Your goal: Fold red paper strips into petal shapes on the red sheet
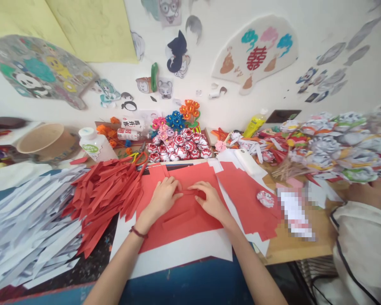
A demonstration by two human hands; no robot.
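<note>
Left fingers (178,195), right fingers (200,186), red strip (187,192) between, red sheets (208,218) beneath

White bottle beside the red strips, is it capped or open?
Capped: a white cap sits on top of the bottle.

L hand (164,195) & R hand (211,201), fingers (178,196) on red ppr (188,192), white sheet (184,253) under
</note>
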